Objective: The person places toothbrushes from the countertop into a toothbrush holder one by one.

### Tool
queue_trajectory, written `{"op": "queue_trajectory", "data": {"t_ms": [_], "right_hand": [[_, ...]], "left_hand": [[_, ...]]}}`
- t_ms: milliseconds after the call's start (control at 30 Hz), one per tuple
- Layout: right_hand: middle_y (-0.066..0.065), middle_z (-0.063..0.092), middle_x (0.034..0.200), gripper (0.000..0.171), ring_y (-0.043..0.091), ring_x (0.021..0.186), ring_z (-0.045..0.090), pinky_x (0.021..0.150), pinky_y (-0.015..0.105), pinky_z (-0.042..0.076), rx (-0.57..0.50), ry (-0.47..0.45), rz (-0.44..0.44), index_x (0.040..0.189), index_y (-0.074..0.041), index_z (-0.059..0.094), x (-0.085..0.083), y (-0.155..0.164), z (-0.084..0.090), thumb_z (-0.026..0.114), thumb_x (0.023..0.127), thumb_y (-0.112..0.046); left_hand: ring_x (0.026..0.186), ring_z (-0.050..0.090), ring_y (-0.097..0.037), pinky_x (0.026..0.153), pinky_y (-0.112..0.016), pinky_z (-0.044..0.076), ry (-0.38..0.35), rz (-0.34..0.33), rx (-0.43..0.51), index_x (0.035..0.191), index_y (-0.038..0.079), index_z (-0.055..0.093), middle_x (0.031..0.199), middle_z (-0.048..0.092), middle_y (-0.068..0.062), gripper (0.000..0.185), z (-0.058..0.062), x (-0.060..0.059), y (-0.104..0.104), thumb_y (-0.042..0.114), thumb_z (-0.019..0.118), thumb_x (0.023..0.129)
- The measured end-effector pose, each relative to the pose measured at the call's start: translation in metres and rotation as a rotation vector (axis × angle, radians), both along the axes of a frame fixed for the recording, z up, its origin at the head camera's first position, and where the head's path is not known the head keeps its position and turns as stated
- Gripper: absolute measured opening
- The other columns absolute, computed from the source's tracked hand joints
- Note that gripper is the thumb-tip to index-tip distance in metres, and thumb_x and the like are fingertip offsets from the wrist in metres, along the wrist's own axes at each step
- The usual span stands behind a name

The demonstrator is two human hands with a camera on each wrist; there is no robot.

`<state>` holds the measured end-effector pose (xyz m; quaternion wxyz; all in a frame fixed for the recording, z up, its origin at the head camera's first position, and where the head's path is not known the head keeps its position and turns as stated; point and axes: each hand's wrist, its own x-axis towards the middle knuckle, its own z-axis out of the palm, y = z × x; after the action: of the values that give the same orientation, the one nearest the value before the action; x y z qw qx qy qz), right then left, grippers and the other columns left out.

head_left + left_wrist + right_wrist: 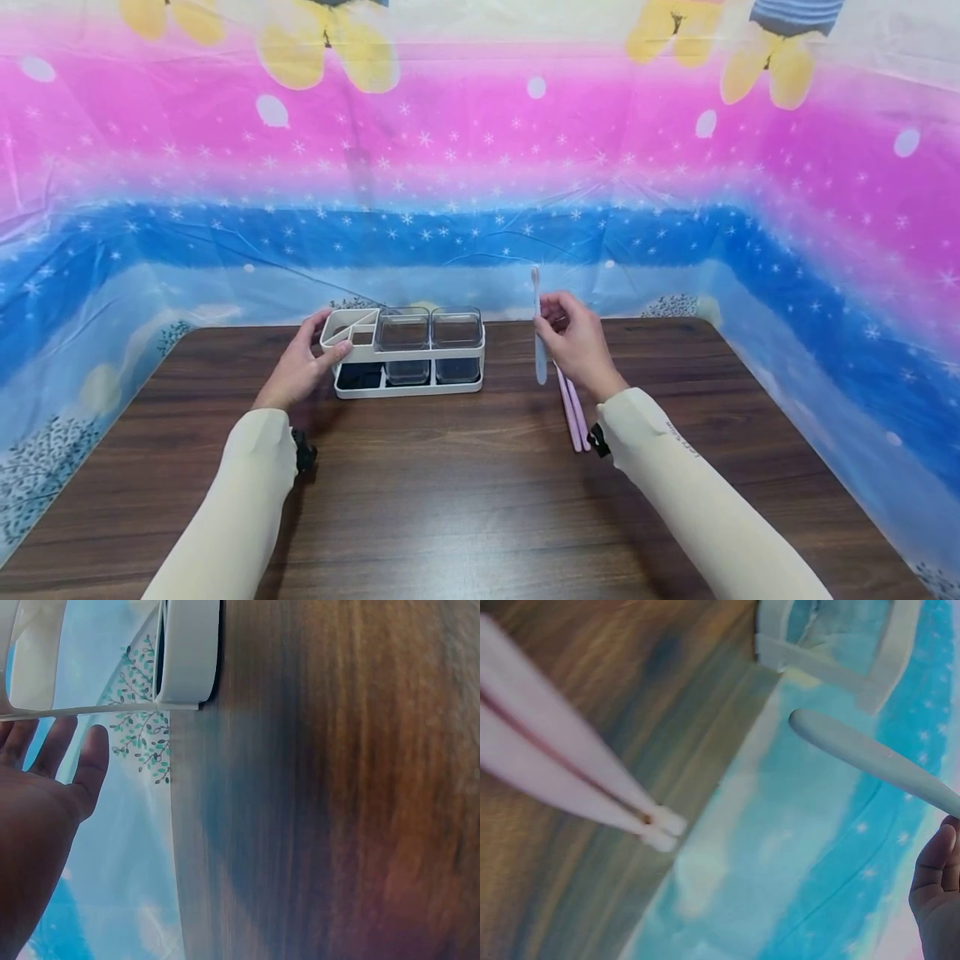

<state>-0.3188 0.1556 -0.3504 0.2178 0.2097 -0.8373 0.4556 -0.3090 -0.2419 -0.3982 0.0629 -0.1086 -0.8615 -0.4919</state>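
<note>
A white organizer (408, 350) with two clear cups and a divided left compartment stands at the far middle of the brown table (450, 483). My left hand (303, 367) holds its left end, thumb on the front wall and fingers behind the rim; the left wrist view shows the hand (45, 802) against the organizer (187, 652). My right hand (577, 342) pinches a pale blue toothbrush (538, 333) upright, bristles up, to the right of the organizer. Its handle (870, 757) shows in the right wrist view. Two pink toothbrushes (573, 412) lie side by side on the table beneath that hand.
A colourful plastic sheet (480, 167) in pink, blue and yellow walls the table in at the back and both sides. The table's far edge runs just behind the organizer. Bare wood stretches across the near half.
</note>
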Motion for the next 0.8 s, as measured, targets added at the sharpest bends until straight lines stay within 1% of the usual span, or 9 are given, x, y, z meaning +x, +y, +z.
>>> {"op": "queue_trajectory", "data": {"t_ms": [200, 333, 467, 567, 800], "right_hand": [[0.004, 0.059, 0.088, 0.021, 0.015, 0.074, 0.058, 0.066, 0.032, 0.051, -0.042, 0.075, 0.047, 0.111, -0.005, 0.056, 0.006, -0.015, 0.016, 0.062, 0.090, -0.005], [0.004, 0.059, 0.087, 0.021, 0.014, 0.072, 0.057, 0.067, 0.034, 0.051, -0.050, 0.146, 0.075, 0.110, -0.005, 0.056, 0.011, -0.024, 0.028, 0.062, 0.090, -0.004], [0.012, 0.060, 0.086, 0.019, 0.021, 0.070, 0.058, 0.066, 0.034, 0.049, -0.077, 0.205, 0.107, 0.107, 0.002, 0.055, 0.030, -0.037, 0.050, 0.060, 0.089, 0.004], [0.018, 0.059, 0.085, 0.018, 0.026, 0.071, 0.058, 0.066, 0.035, 0.048, -0.101, 0.217, 0.122, 0.105, 0.007, 0.055, 0.045, -0.046, 0.064, 0.058, 0.088, 0.009], [0.018, 0.058, 0.089, 0.017, 0.027, 0.075, 0.058, 0.071, 0.040, 0.049, -0.115, 0.202, 0.129, 0.106, 0.006, 0.053, 0.048, -0.052, 0.068, 0.058, 0.090, 0.006]], "left_hand": [[0.127, 0.034, -0.044, 0.099, -0.058, 0.031, -0.020, 0.006, 0.002, 0.152, 0.008, 0.007, 0.147, 0.023, -0.026, 0.082, 0.000, 0.000, 0.000, 0.037, 0.058, 0.094], [0.127, 0.033, -0.044, 0.099, -0.058, 0.031, -0.026, 0.009, -0.007, 0.152, 0.009, 0.007, 0.148, 0.023, -0.025, 0.083, -0.001, -0.002, -0.001, 0.040, 0.058, 0.094], [0.129, 0.031, -0.044, 0.100, -0.059, 0.029, -0.026, 0.007, -0.020, 0.152, 0.009, 0.007, 0.148, 0.022, -0.025, 0.083, -0.002, -0.003, -0.003, 0.041, 0.057, 0.094], [0.130, 0.030, -0.044, 0.101, -0.059, 0.028, -0.028, 0.010, -0.026, 0.152, 0.009, 0.006, 0.149, 0.021, -0.025, 0.083, -0.002, -0.002, -0.003, 0.042, 0.056, 0.094], [0.130, 0.029, -0.044, 0.101, -0.060, 0.027, -0.038, 0.018, -0.030, 0.152, 0.010, 0.006, 0.149, 0.021, -0.025, 0.084, 0.001, 0.002, -0.001, 0.042, 0.056, 0.094]]}}
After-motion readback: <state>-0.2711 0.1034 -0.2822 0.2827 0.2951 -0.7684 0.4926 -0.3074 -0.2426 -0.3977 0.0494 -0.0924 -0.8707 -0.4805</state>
